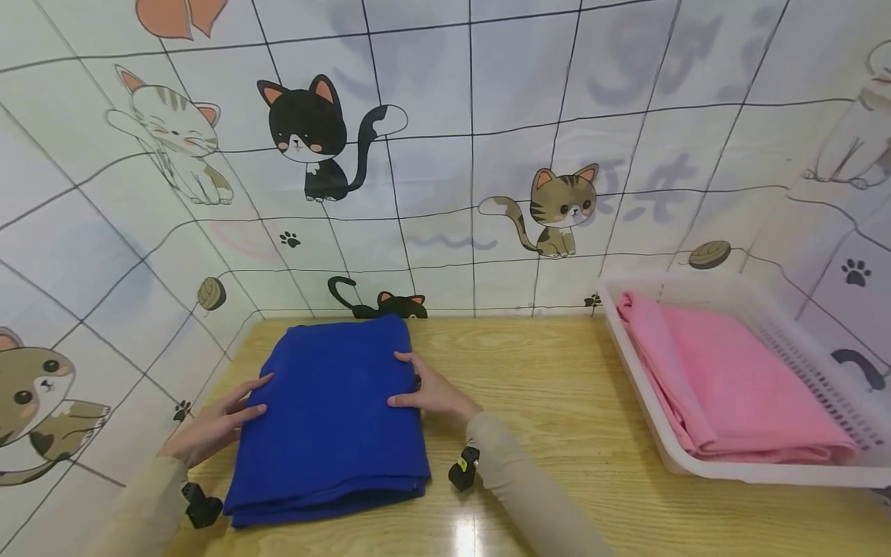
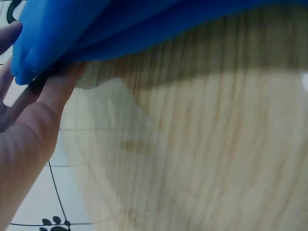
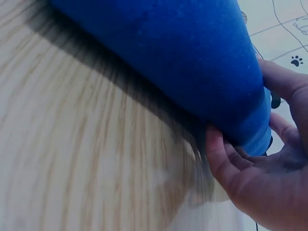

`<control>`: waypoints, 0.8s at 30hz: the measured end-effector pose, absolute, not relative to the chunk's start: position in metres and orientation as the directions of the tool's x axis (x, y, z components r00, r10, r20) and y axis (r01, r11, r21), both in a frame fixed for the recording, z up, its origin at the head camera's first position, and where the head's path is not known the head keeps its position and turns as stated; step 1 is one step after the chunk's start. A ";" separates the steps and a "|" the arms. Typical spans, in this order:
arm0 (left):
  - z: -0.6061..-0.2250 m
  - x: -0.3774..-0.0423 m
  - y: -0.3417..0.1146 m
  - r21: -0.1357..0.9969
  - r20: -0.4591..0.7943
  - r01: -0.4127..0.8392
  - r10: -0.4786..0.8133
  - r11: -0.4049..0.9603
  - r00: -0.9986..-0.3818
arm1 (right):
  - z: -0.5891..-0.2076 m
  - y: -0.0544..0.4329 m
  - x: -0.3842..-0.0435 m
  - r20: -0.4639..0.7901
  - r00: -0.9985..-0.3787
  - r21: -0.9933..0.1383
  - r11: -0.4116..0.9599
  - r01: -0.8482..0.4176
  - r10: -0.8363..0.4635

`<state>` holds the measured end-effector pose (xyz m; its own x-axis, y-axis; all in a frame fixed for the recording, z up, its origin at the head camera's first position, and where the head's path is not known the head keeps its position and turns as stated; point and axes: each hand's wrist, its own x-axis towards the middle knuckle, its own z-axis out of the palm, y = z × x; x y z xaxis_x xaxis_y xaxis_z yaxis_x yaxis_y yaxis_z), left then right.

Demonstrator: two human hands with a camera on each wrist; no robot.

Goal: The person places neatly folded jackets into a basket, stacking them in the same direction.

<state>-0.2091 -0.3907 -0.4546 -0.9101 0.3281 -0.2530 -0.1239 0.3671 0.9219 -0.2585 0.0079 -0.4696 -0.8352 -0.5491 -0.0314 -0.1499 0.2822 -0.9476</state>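
A folded blue cloth (image 1: 334,410) lies over the wooden table, its layers showing at the near edge. My left hand (image 1: 219,418) grips its left side; in the left wrist view, fingers (image 2: 53,91) reach beneath the blue fabric (image 2: 72,33). On the opposite side, my right hand (image 1: 435,391) pinches the right edge. The right wrist view has the fingers (image 3: 219,154) tucked at the underside of the blue cloth (image 3: 192,62), with a dark shadow below it on the table.
A white plastic basket (image 1: 647,402) stands at the right, with a folded pink cloth (image 1: 752,379) inside. Wall covering printed with cats (image 1: 306,131) rises behind and to the left of the wooden table (image 1: 529,387). Small black devices (image 1: 462,468) sit on both wrists.
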 end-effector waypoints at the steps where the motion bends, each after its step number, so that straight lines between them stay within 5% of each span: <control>1: -0.456 -0.209 -0.390 0.925 -0.245 -0.117 0.330 0.362 -0.912 | -0.470 0.010 -0.259 -0.031 -0.832 -0.949 0.277 -0.149 -0.555; 24: -0.452 -0.206 -0.379 0.932 -0.276 -0.156 0.365 0.326 -0.889 | -0.469 0.016 -0.259 -0.033 -0.824 -0.936 0.307 -0.173 -0.566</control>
<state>-0.2059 -0.3794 -0.4515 -0.8891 0.3647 -0.2764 -0.1559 0.3264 0.9323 -0.2589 0.0164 -0.4694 -0.8239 -0.5657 -0.0327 -0.1734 0.3066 -0.9359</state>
